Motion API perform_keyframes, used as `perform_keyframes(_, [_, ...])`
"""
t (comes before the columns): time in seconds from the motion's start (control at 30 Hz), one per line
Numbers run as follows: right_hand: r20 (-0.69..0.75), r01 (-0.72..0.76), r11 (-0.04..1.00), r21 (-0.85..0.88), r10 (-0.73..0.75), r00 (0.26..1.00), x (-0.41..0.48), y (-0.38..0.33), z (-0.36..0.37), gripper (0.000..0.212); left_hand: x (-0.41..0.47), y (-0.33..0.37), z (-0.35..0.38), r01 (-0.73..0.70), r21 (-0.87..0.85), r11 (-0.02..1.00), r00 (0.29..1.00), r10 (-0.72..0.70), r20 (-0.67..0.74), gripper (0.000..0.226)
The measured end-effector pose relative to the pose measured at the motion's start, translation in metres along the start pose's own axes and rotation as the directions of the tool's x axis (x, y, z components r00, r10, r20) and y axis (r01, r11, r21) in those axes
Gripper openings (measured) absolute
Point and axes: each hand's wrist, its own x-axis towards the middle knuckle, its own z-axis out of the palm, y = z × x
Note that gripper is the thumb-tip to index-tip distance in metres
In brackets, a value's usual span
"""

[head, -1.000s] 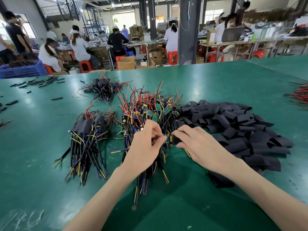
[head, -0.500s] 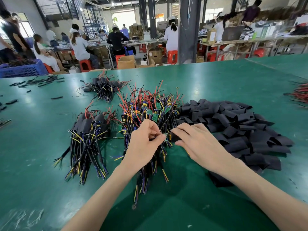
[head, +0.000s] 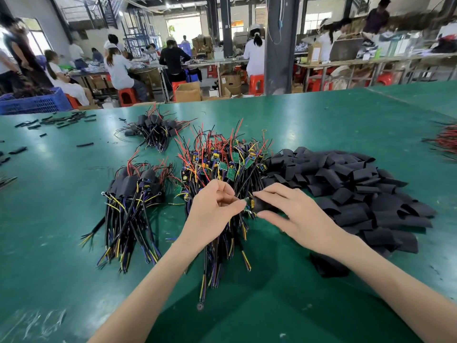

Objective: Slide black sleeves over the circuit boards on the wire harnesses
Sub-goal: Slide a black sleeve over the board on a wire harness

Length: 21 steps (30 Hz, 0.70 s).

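Forearms reach forward over the table [head: 61,219]. The left hand [head: 212,214] pinches one harness just beside its board [head: 247,206]. The right hand [head: 299,216] pinches a sleeve [head: 263,206] between thumb and fingers, immediately right of the board. The sleeve's axis lies left to right with its mouth at the board's end, so a leftward slide by the right hand seems due. Beyond lie bare harnesses [head: 222,167], with loose sleeves [head: 346,179] to the right and a sleeved bundle [head: 133,186] to the left.

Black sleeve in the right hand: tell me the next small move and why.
Probably slide the black sleeve leftward over the circuit board pinched by the left hand; the right hand holds its mouth at the board's end, green showing.
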Motion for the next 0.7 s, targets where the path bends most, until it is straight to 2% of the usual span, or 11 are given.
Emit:
perform_keyframes(0.07, [0.024,-0.047,0.992,0.120,0.044,0.999,0.0001,0.0036,0.0025,0.039,-0.0001,0.0001,0.0010,-0.006,0.018,1.000,1.000,0.006,0.009,0.025])
perform_keyframes(0.17, [0.035,-0.057,0.978,0.198,0.051,0.998,0.0010,0.0048,0.0057,0.039,-0.0016,0.0013,0.0043,-0.005,0.017,1.000,1.000,0.004,0.029,0.025])
perform_keyframes(0.57, [-0.008,-0.049,0.993,0.106,0.050,0.999,0.0016,0.0002,0.0075,0.043,-0.0043,0.0017,0.0076,-0.051,0.011,0.999,0.999,0.051,0.004,0.022])
perform_keyframes(0.63, [-0.007,-0.063,0.990,0.124,0.065,0.998,0.0016,-0.0003,0.0062,0.049,-0.0043,0.0021,0.0062,-0.109,0.069,0.992,0.993,0.111,-0.032,0.024])
perform_keyframes(0.7, [-0.055,-0.099,0.992,0.081,0.104,0.993,0.0020,0.0035,0.0035,0.057,-0.0020,0.0041,-0.0005,-0.202,0.155,0.967,0.966,0.222,-0.131,0.026])
